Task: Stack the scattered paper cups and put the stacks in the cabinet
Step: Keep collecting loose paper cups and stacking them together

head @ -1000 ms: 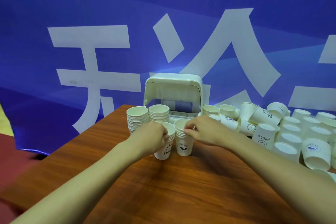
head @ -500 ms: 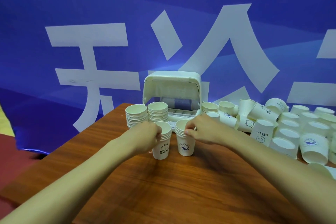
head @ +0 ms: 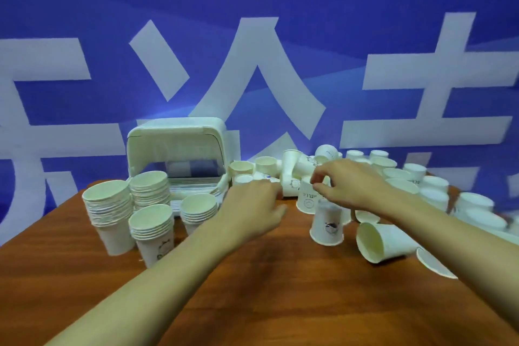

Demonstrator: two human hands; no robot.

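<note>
A brown wooden surface (head: 252,303) stands in front of a big blue wall cloth with white signs (head: 252,64). At the back sits a cream plastic cabinet (head: 175,143) with its lid rolled up, so the front is open. Four stacks of white paper cups (head: 108,205) stand just in front of it on the left, straight up with their mouths to the top. Many loose white paper cups (head: 438,191) lie in a heap on the right, some mouth up, some mouth down. One tipped white cup (head: 384,241) lies on its side, long way left to right, mouth facing left. A whale-picture cup (head: 327,223) stands mouth down near it. The left hand (head: 252,205) hangs over the surface between the stacks and the heap, fingers loosely bent and holding nothing. The right hand (head: 348,185) is at the top of an upside-down cup with HELLO on it (head: 307,199). Its thumb and first finger are bent close together there, but it is too blurry to tell if they pinch the cup.
</note>
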